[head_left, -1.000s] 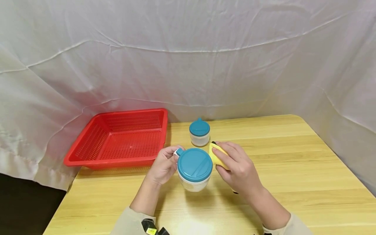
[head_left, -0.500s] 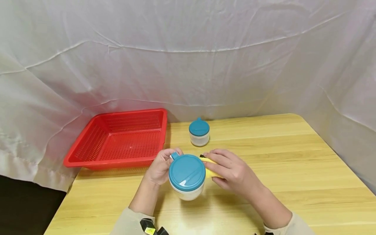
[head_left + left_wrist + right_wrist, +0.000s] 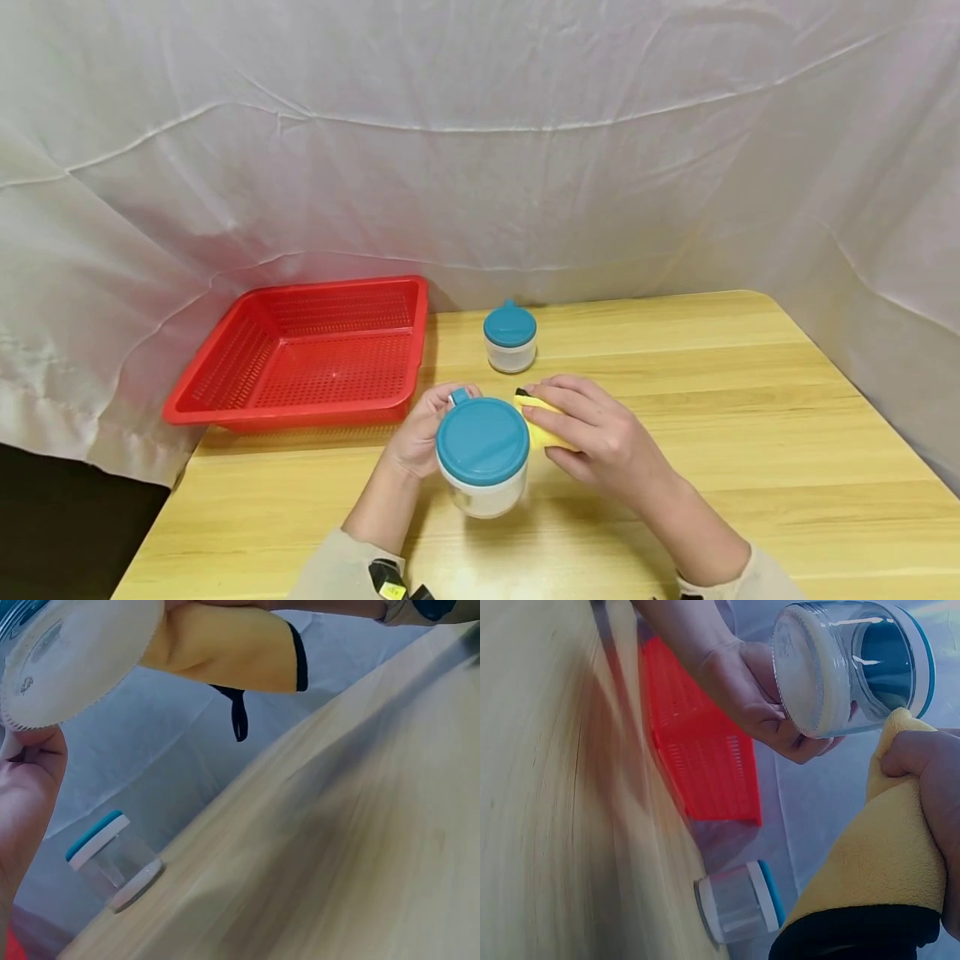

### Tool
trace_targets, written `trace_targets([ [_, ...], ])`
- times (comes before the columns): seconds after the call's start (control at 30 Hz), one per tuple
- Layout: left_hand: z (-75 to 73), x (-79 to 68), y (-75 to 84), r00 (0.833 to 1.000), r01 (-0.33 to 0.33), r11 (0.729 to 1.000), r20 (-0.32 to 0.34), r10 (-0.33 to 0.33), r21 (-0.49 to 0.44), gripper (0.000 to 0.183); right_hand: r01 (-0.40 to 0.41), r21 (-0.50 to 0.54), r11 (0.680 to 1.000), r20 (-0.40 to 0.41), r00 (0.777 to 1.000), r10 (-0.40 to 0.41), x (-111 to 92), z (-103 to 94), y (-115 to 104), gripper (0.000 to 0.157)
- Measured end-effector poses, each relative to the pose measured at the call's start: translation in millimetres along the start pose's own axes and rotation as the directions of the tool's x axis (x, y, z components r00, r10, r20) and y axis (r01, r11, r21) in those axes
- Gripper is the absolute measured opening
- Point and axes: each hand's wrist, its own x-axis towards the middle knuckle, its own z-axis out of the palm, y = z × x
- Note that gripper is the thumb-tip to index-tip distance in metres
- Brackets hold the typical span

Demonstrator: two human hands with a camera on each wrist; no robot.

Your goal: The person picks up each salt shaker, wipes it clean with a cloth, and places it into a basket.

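A clear glass jar [image 3: 483, 442] with a blue lid is held above the table, near the middle of the head view. My left hand [image 3: 420, 429] grips it from the left, beside the lid's tab. My right hand [image 3: 600, 437] pinches a yellow cleaning cloth [image 3: 543, 425] with black edging. In the right wrist view, the gathered tip of the cloth [image 3: 870, 855] touches the jar [image 3: 874, 660] near its lid rim. The left wrist view shows the jar's round base [image 3: 82, 660] and the cloth [image 3: 232, 649] hanging with a black loop. The fingers behind the jar are partly hidden.
A second, similar jar [image 3: 510, 340] with a blue lid stands upright on the wooden table [image 3: 750, 417], beyond my hands. To the left is a red perforated plastic basket [image 3: 292, 414]. Pale fabric [image 3: 480, 192] hangs behind the table.
The held jar has come nearer to me and slightly left, its lid tilting a little. My right hand and the cloth have moved left and down with it, staying against its side.
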Motion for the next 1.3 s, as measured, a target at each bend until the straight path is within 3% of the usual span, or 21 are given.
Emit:
trace_targets([
  [0.27, 0.9, 5.4, -12.4, 0.996, -0.016, 0.999, -0.094, 0.012, -0.036, 0.031, -0.041, -0.043, 0.998, 0.037, 0.998, 0.043, -14, 4.0, 16, 0.046],
  [0.67, -10.4, 32.7, -31.3, 0.971, -0.034, 0.999, -0.236, 0.024, -0.038, 0.032, -0.190, -0.092, 0.977, 0.140, 0.969, 0.202, -40, 5.0, 30, 0.049],
  [0.8, -7.0, 36.7, -31.5, 0.976, -0.053, 0.997, -0.216, 0.038, -0.064, 0.032, -0.183, -0.076, 0.980, 0.144, 0.971, 0.193, -42, 0.8, 28, 0.047],
  [0.97, -1.4, 43.8, -30.1, 0.987, -0.091, 0.992, -0.141, 0.077, -0.092, 0.019, -0.129, -0.043, 0.991, 0.052, 0.990, 0.131, -30, -7.3, 32, 0.038],
  [1.07, 1.2, 44.7, -32.5, 0.990, -0.090, 0.989, -0.121, 0.076, -0.120, 0.020, -0.123, -0.007, 0.992, 0.007, 0.992, 0.123, -23, -11.4, 35, 0.034],
  [1.17, 2.7, 42.4, -37.6, 0.992, -0.067, 0.988, -0.116, 0.052, -0.137, 0.029, -0.134, 0.026, 0.991, -0.018, 0.991, 0.134, -19, -13.9, 36, 0.033],
  [1.3, 5.1, 42.0, -42.7, 0.986, -0.046, 0.991, -0.165, 0.025, -0.126, 0.035, -0.158, 0.040, 0.987, -0.027, 0.987, 0.159, -16, -15.4, 35, 0.032],
])
